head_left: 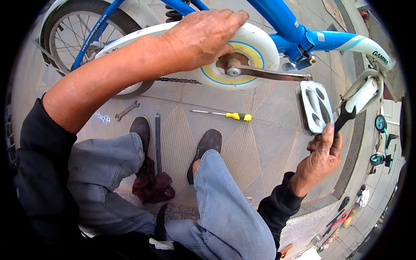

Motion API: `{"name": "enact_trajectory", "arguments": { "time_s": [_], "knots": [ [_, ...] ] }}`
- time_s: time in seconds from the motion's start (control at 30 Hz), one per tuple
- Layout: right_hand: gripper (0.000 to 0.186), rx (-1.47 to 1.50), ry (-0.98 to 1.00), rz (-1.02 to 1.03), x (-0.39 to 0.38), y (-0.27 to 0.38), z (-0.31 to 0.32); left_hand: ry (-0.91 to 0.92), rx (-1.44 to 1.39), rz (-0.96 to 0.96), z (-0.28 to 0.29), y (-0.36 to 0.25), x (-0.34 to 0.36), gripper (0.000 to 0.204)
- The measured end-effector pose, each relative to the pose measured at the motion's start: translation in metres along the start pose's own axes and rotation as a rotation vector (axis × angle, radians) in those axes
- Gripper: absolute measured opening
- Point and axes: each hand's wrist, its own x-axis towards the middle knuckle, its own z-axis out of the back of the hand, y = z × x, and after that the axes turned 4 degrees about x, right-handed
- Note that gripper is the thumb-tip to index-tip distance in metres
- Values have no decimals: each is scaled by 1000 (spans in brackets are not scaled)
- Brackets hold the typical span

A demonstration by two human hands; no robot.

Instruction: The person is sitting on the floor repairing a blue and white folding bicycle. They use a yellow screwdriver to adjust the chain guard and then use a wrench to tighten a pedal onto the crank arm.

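Note:
My left hand (203, 37) rests on the white chain guard (260, 41) of a blue bicycle (286, 21), fingers curled over its top just above the crank hub (233, 69). The metal crank arm (273, 74) runs right to a grey pedal (314, 107). My right hand (323, 151) grips a dark open-end wrench (344, 118), its jaw raised beside the pedal's right edge.
On the tiled pavement lie a yellow-handled screwdriver (225, 115), a small spanner (126, 111), a flat white multi-wrench (102, 117) and a long dark bar (157, 138). A dark red rag (151, 186) lies by my shoes. More tools sit on the lower step at bottom right (342, 216).

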Motion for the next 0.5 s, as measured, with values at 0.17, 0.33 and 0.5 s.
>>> {"name": "enact_trajectory", "arguments": {
  "time_s": [0.17, 0.33, 0.5],
  "knots": [
    [25, 345, 19, -373, -14, -26, 7, -24, -5, -12, 0, -2, 2, 55],
    [23, 358, 44, -603, -39, -53, 1, -54, 1, -31, -2, 1, -2, 57],
    [20, 317, 20, -571, -31, -77, 7, -191, 144, -112, -6, -1, -10, 65]
  ]
}}
